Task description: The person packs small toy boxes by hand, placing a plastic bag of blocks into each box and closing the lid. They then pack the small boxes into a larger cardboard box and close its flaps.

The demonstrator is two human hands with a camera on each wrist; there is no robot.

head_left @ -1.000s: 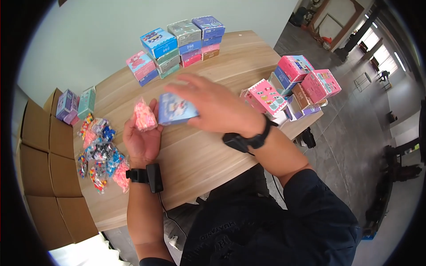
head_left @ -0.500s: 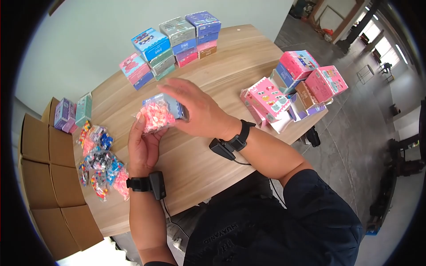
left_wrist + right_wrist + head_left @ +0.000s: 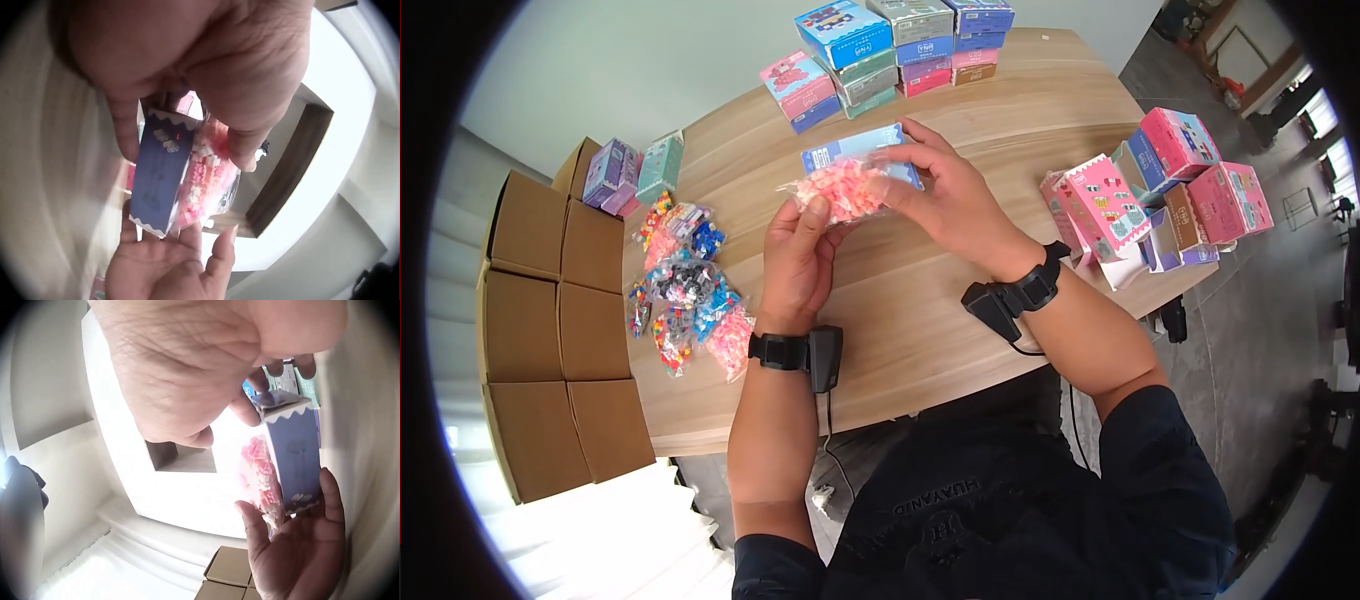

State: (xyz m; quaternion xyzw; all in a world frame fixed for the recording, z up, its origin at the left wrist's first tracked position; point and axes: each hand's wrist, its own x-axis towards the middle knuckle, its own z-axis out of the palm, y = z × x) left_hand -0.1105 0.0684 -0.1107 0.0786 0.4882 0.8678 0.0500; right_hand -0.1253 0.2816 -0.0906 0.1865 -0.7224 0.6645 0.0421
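The left hand [image 3: 797,262] pinches the pink bag [image 3: 840,190] and blue box [image 3: 852,146]: best squeeze softly, so nothing bends. The right hand [image 3: 952,202], thumb apart, touches the box.

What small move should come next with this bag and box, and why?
I'd probably bring the thumb of the right hand onto the pink bag, to steady it against the blue box. In the left wrist view, the thumb of the left hand is on the bag while the right thumb stands clear, so that end looks less secure.
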